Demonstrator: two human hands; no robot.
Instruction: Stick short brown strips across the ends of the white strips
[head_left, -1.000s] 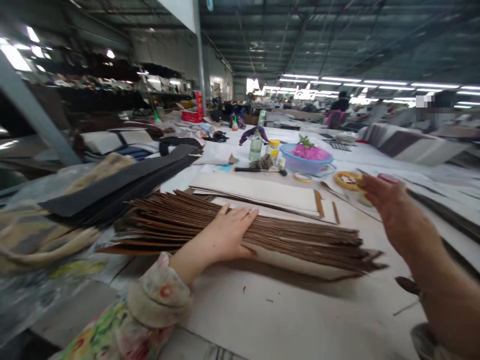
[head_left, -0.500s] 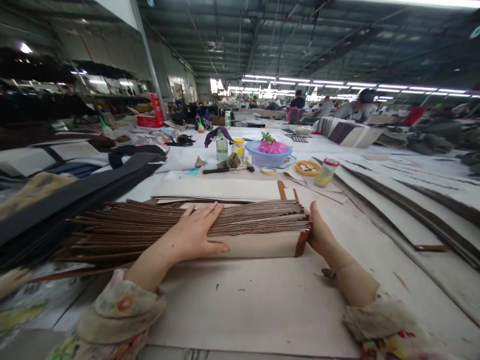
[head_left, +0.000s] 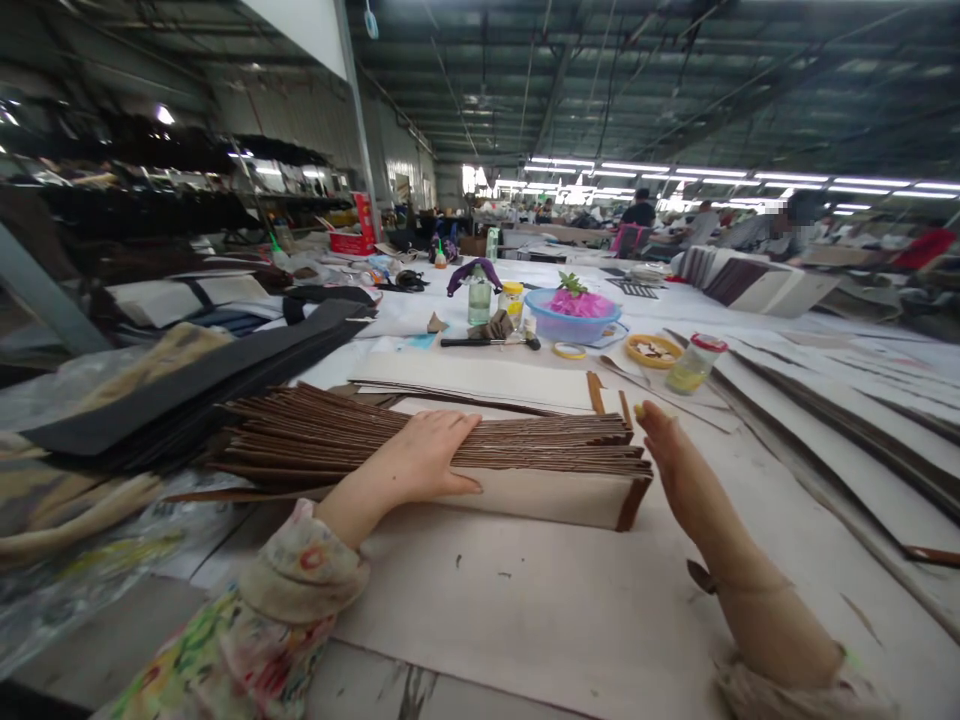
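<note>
On the pale tabletop [head_left: 765, 470], near both hands, a stack [head_left: 551, 455] of brown-edged panels sits on edge.
Any print on the yellow-lidded jar [head_left: 511, 300] is too small to read; the blue bowl [head_left: 566, 325] holds something pink with green leaves [head_left: 571, 284], the yellow dish [head_left: 654, 364] pale pieces, the red-lidded jar [head_left: 694, 365] something yellowish. The stack fans out leftward; its pale front panel [head_left: 551, 497] ends in a brown strip [head_left: 634, 502]. The left hand [head_left: 431, 455] lies half-open across it, thumb against that panel, firmness of hold unclear; the right hand [head_left: 671, 450], open and grasping nothing, is just beside the right end.
</note>
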